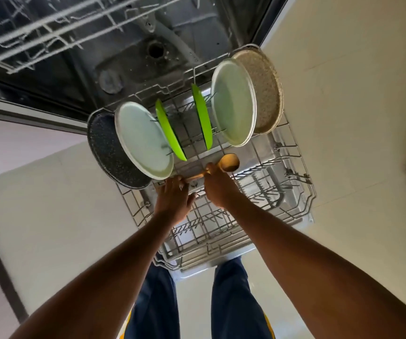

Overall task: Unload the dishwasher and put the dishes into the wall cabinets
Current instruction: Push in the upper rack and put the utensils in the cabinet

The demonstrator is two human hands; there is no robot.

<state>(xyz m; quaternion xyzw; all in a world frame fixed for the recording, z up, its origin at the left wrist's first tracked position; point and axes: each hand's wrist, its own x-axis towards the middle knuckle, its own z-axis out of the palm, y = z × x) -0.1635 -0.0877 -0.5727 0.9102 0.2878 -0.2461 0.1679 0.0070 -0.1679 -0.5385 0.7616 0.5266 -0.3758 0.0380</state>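
The lower dishwasher rack (295, 192) is pulled out in front of me. Upright in it stand a dark speckled plate (106, 152), a pale plate (143, 140), two green plates (170, 133) (203, 116), another pale plate (233, 101) and a beige speckled plate (265, 89). A wooden spoon (228, 162) lies across the rack in front of the plates. My right hand (219, 187) grips its handle just behind the bowl. My left hand (172, 196) holds the far end of the handle.
The open dishwasher tub (148, 52) lies beyond the rack, with the upper rack (37, 33) at top left. Pale floor tiles (344, 118) lie on both sides. My legs stand at the near end of the rack.
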